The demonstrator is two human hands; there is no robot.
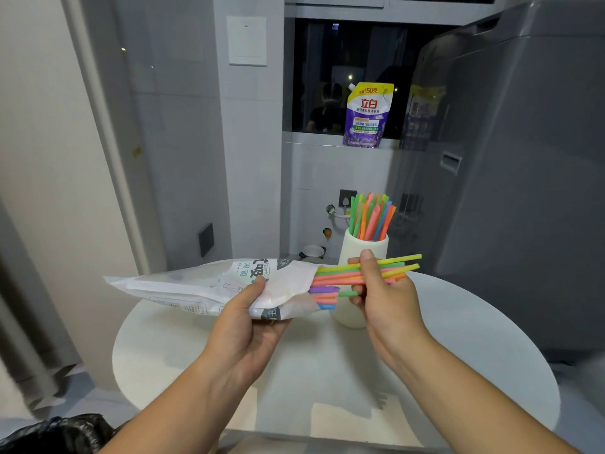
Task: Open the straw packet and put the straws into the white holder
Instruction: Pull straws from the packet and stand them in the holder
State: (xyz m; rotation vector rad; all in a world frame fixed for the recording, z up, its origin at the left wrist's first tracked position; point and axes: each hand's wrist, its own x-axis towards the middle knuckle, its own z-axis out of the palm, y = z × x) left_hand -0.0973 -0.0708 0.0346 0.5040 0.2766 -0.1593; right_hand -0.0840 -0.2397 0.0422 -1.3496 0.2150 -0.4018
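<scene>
The left hand (pixel 244 317) holds the white crinkly plastic straw packet (pixel 209 286) up above the round white table (pixel 474 339), with the thumb on top and the fingers curled under it, pinching it close to its open end. That open end points to the right, and a bunch of bright plastic straws in pink, green, yellow, purple and blue (pixel 334 280) sticks out of it. The right hand (pixel 383 290) has its thumb and fingers closed on a few of the longest ones, partway along them, and their far tips poke out past the hand. The tall white round holder (pixel 352 250) stands on the table just behind the right hand and already has a lot of straws (pixel 371 216) standing up in it. The step now looks like pulling this small bunch out. To do it well, the left hand should hold the packet steady and squeeze only gently, so the straws slide and do not bend. The right hand should pull straight along the straws, not up or down. The short straws by the mouth could slip out and fall, so tipping the open end up a little may help. Then turn the bunch upright and lower it into the holder.
</scene>
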